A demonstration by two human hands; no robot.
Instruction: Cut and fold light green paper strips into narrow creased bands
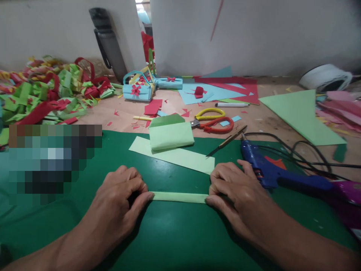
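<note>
A narrow folded strip of light green paper (179, 197) stretches between my hands, low over the green mat (175, 233). My left hand (121, 199) pinches its left end between thumb and fingers. At the other end my right hand (239, 192) grips it the same way; both tips of the strip are hidden in the fingers. Just behind lies a wider flat strip of light green paper (175, 156), its right end close to my right knuckles. Partly on top of it rests a folded light green paper pouch (172, 136) with its flap raised.
Right of my right hand lies a blue glue gun (282, 175) with a black cord. Scissors (214, 120) and a slim pointed tool (227, 141) lie behind. Paper bags (137, 92), a heap of paper pieces (36, 90), a bottle (108, 45) and a tape roll (325, 79) stand farther back.
</note>
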